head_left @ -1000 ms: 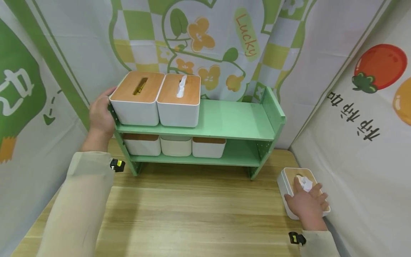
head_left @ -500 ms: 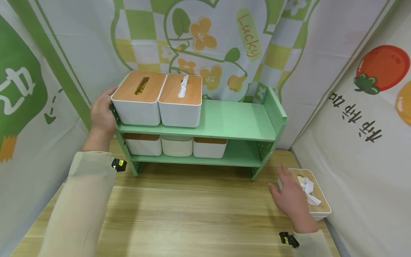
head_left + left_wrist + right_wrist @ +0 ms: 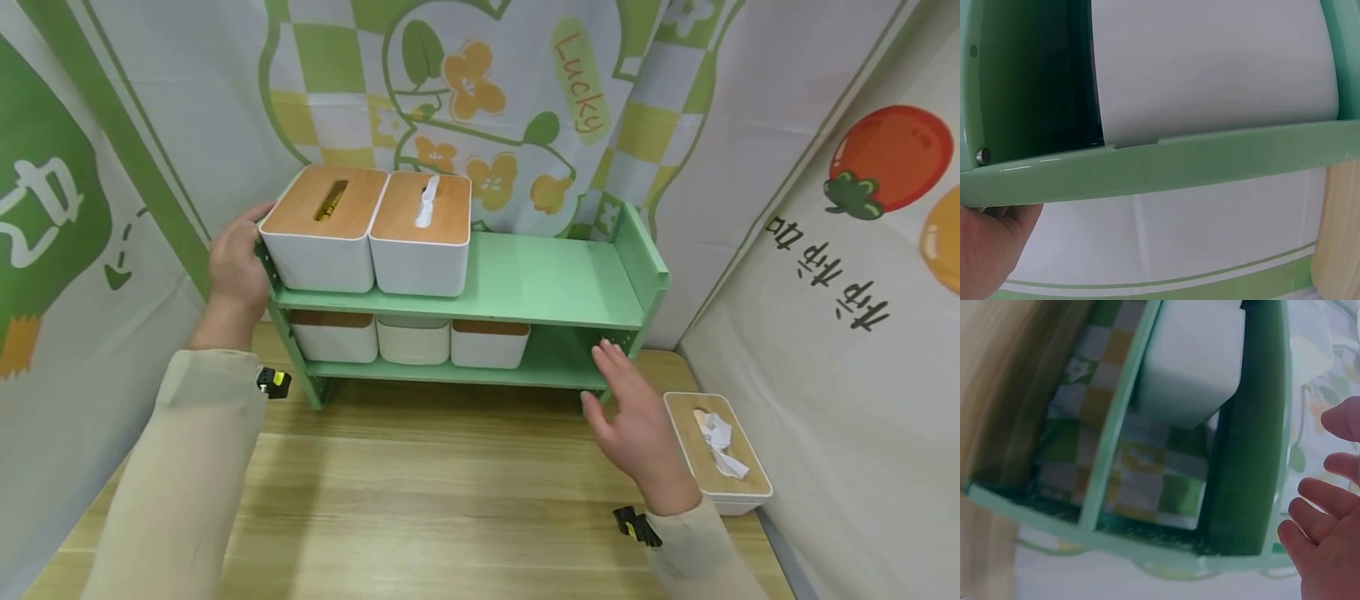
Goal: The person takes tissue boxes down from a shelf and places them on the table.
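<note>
A green two-tier shelf [image 3: 551,275] stands on the wooden table. My left hand [image 3: 238,268] holds its left side panel [image 3: 1160,165], fingers curled behind the edge in the left wrist view. On the upper tier sit two white tissue boxes with wooden lids, a left one [image 3: 318,260] and a right one [image 3: 420,268] with a tissue sticking out. My right hand [image 3: 639,429], fingers straight and holding nothing, hovers before the shelf's right end. Right of it a lower tissue box [image 3: 686,408] with a crumpled tissue on its lid lies on the table.
The lower tier carries a white box [image 3: 333,342], a cream box [image 3: 412,344] and another white box [image 3: 489,348] with a brown lid. Printed cloth [image 3: 487,100] hangs behind, and fabric walls close in both sides. The wooden table [image 3: 442,500] extends in front.
My right hand has lifted off the tissue box at the right and moved left toward the shelf's right end. My left hand stays on the shelf's side.
</note>
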A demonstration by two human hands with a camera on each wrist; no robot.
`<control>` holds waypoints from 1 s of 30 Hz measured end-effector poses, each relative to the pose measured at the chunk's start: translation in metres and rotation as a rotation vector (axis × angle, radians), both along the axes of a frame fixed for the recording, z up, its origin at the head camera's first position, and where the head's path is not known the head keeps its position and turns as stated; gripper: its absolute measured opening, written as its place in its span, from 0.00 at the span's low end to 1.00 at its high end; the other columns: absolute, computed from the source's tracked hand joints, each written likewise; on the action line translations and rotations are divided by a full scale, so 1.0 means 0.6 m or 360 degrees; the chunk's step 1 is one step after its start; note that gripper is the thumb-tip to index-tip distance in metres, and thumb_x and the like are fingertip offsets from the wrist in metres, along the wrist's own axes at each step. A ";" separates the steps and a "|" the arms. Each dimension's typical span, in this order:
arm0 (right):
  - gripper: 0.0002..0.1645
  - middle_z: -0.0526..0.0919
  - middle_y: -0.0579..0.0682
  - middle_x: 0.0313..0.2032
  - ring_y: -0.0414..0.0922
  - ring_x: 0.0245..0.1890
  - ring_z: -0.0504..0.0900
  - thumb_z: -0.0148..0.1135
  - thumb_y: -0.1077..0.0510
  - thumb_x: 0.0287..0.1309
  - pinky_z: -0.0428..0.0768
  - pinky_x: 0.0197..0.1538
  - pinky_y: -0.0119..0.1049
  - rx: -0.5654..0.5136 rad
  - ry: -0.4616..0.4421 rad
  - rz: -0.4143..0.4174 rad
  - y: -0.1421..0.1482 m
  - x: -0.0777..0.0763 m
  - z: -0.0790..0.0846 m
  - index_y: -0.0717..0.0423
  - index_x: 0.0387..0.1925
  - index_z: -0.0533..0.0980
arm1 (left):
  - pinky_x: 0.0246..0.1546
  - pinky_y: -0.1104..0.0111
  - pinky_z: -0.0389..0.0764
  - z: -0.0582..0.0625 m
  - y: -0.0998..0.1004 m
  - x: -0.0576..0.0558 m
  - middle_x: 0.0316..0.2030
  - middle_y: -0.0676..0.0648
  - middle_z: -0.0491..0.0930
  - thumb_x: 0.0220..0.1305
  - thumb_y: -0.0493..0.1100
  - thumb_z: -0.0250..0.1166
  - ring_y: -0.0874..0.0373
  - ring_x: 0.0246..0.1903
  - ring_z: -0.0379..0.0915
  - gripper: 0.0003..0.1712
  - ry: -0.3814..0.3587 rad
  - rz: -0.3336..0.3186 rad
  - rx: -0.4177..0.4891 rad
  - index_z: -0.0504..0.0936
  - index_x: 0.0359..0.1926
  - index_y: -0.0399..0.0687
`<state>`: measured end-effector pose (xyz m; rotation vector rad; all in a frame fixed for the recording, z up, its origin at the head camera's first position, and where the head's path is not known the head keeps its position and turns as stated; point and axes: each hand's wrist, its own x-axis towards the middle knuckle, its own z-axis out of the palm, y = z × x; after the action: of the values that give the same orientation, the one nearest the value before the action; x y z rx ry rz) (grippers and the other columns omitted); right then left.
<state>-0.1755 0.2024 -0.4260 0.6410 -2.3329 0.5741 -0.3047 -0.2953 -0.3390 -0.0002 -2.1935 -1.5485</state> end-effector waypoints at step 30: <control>0.37 0.68 0.66 0.67 0.58 0.70 0.62 0.64 0.57 0.61 0.57 0.71 0.47 0.0181 0.0345 0.0410 -0.190 -0.086 0.158 0.70 0.68 0.66 | 0.69 0.68 0.51 -0.001 0.003 -0.007 0.70 0.57 0.65 0.76 0.50 0.29 0.67 0.67 0.54 0.33 0.0021 0.0002 0.0066 0.69 0.72 0.54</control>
<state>-0.2269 0.0885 -0.3311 1.0156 -2.1050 0.4611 -0.3089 -0.2937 -0.3396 0.0041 -2.1503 -1.5883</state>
